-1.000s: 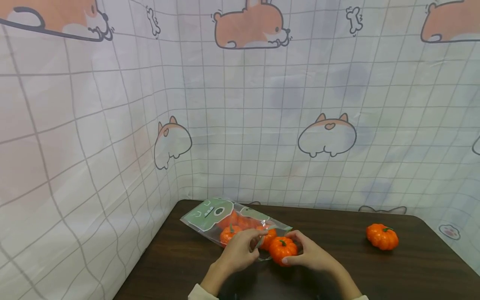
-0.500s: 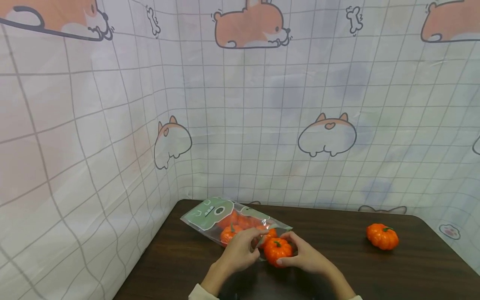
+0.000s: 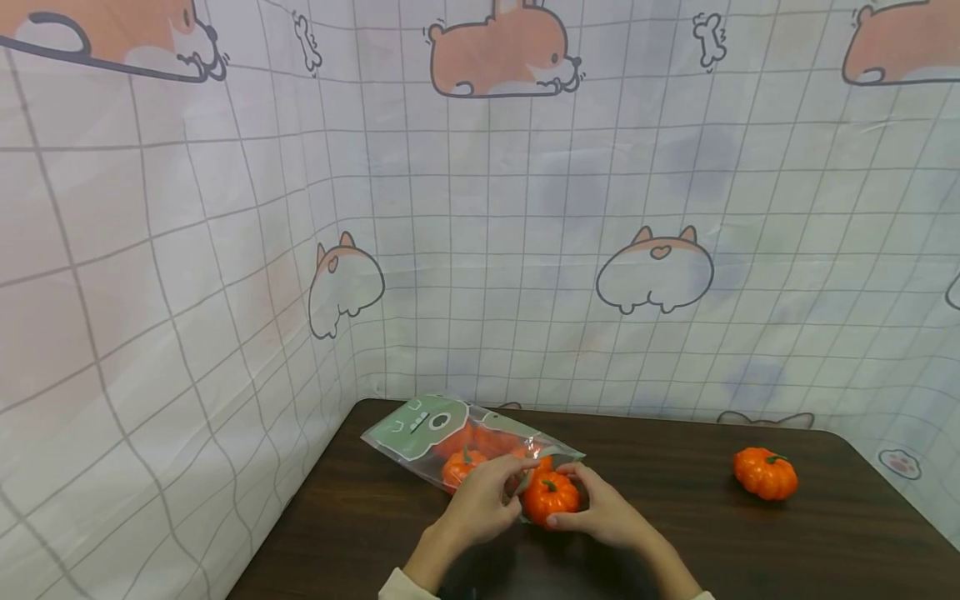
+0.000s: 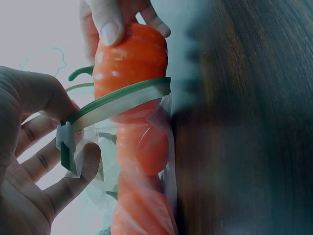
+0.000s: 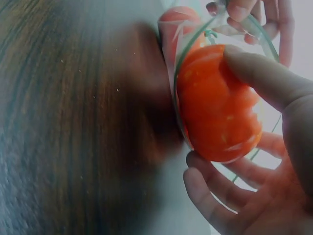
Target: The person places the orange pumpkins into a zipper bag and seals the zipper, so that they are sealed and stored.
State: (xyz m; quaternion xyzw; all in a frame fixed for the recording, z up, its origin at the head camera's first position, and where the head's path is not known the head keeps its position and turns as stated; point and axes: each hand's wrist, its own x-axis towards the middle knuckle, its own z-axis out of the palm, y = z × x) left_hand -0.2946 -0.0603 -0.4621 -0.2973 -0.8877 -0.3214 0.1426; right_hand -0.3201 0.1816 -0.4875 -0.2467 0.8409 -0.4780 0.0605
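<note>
A clear zip bag [image 3: 411, 427] with a green printed pattern lies on the table, several small orange toy pumpkins [image 4: 142, 147] inside. My left hand [image 3: 480, 504] pinches the rim of its mouth near a white slider [image 4: 65, 136]. The green zip strip [image 4: 122, 95] is spread apart there. My right hand [image 3: 609, 512] grips another pumpkin [image 3: 551, 498] between thumb and fingers. That pumpkin sits partly within the bag's mouth, its green stem [image 4: 80, 73] showing in the left wrist view. In the right wrist view the rim curves around the pumpkin's far side.
One more pumpkin [image 3: 765, 473] stands alone on the right of the dark wooden table [image 3: 840, 533]. A white gridded curtain [image 3: 525, 292] with cartoon dogs hangs behind the table and along its left side.
My right hand has carried its pumpkin a little leftward into the bag's opening. The left hand keeps its place at the rim, and the lone pumpkin has stayed put.
</note>
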